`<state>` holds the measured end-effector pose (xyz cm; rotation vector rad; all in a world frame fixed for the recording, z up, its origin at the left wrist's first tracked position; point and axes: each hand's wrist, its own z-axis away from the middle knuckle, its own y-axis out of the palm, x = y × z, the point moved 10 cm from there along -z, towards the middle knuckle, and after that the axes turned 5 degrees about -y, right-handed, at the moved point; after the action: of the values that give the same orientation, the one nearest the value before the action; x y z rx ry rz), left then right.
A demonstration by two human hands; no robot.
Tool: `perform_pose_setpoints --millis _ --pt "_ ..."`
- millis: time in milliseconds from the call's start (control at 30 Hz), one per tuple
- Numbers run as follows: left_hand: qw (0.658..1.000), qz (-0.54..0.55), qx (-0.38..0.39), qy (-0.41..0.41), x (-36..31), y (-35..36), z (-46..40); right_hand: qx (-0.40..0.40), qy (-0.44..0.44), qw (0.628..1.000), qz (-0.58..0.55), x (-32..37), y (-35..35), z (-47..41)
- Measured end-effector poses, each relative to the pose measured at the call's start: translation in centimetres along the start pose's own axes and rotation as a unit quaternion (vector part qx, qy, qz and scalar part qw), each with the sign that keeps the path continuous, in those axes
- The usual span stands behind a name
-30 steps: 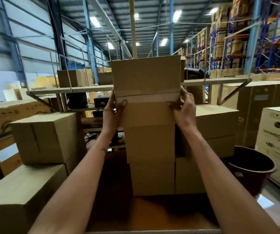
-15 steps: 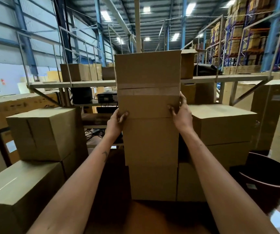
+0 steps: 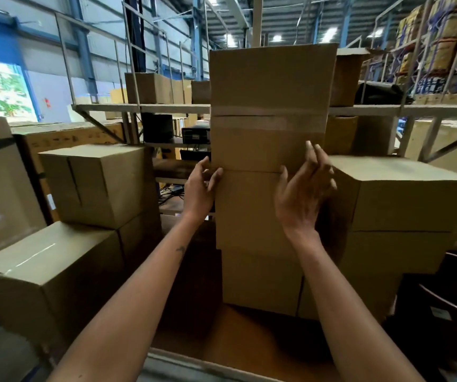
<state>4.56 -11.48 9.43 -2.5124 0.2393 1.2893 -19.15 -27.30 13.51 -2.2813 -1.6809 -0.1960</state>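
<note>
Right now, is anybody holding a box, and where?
Not really: the left hand just touches the lower left corner of the top box; the right hand is open.

Both hands have slid down the top cardboard box (image 3: 271, 86). The right hand (image 3: 301, 194) has let go, its fingers (image 3: 311, 153) now spread; the left hand (image 3: 199, 187) now touches only the box's lower corner.

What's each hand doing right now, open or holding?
Left hand: open, fingers touching the top box at its lower left corner.
Right hand: open, fingers spread, holding nothing.
</note>
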Motion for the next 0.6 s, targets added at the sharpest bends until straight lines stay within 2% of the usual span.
perform_pose_setpoints --millis 67,167,300,433,600 --pt "0.999 -0.038 -0.022 0.007 1.1 -1.5 1.9 0.001 -0.076 0.997 -0.026 3.7 0.6 2.0" --pt "0.996 -0.068 -0.057 0.004 3.4 -5.1 5.5 0.093 -0.124 0.980 -0.125 7.9 4.6 5.8" --pt "0.989 -0.063 -0.123 -0.051 8.2 -12.2 10.3 0.252 -0.059 0.937 -0.234 12.8 11.9 11.9" --pt "0.976 -0.073 -0.174 -0.112 13.8 -18.9 13.1 0.339 -0.026 0.905 -0.256 18.6 17.8 17.5" --pt "0.964 -0.103 -0.201 -0.139 17.7 -25.0 14.2 0.414 -0.050 0.859 -0.296 26.2 23.0 23.5"
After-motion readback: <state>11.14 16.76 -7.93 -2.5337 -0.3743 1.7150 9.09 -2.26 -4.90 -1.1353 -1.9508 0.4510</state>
